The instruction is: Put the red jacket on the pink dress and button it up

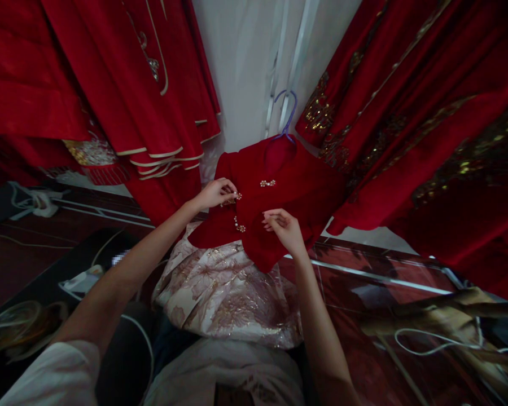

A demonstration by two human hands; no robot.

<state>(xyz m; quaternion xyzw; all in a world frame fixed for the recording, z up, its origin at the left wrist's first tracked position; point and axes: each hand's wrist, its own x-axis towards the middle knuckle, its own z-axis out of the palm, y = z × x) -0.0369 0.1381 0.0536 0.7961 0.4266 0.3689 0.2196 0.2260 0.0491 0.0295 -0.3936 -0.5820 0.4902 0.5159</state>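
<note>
A red jacket (288, 169) hangs in front of me on a purple hanger (285, 115), its lower part over a pale floral fabric (224, 293) on my lap. My left hand (217, 193) pinches a jewelled clasp (238, 196) at the jacket's left front. Another jewelled clasp (239, 225) sits just below, and a third clasp (267, 183) lies higher, near the neck. Over the other front panel, my right hand (284, 225) has its fingers curled together close to the cloth; what they hold, if anything, is hidden.
Red garments with pale piping (169, 113) hang at the left, and red garments with gold sequins (406, 129) at the right. A white metal rack bar (376, 276) runs low across the tiled floor. Cords and a tape roll (19, 316) lie on the left.
</note>
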